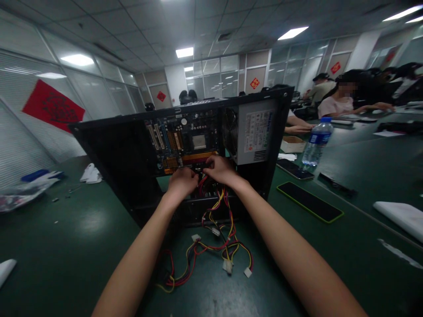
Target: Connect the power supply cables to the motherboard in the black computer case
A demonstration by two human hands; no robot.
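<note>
The single head-worn view looks forward and down over a smooth dark green tabletop [99,229]. It faces an open-sided black metal computer case [115,158] close ahead, reaching a pale grey tiled ceiling [165,22] above.

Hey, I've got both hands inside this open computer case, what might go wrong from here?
The loose cables trail out onto the table between your forearms, so an arm might snag them and tug a wire.
Your left hand and right hand are close to the circuit board's lower edge, so a slip might scrape it.
The water bottle stands near the phone; a knock might topple it, though its cap is on.
</note>
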